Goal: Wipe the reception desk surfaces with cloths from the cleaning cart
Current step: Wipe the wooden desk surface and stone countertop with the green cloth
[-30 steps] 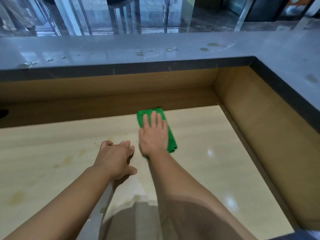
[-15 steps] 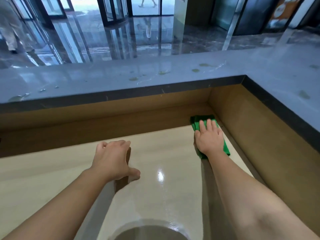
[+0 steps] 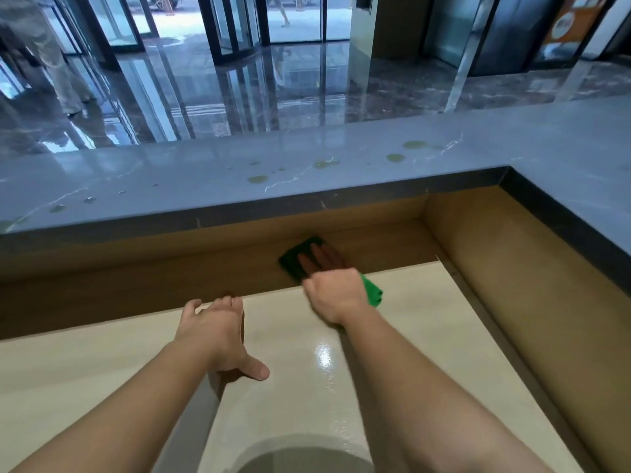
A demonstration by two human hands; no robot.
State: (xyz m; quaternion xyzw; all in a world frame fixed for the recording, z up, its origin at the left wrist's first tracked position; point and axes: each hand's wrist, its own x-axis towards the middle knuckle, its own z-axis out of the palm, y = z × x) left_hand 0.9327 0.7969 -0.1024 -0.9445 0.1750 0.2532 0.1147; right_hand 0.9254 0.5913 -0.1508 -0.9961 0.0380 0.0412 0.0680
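The one head-worn camera looked forward and down, close over the table (image 3: 102,370). It faced the grey upper ledge (image 3: 170,186) and the lobby floor (image 3: 239,97) beyond.

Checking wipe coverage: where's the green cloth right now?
Head view, right of centre: the green cloth is under the right hand, at the far edge of the beige desk surface against the brown back panel.

No writing can be read; the print on the orange poster (image 3: 568,23) is too blurred.
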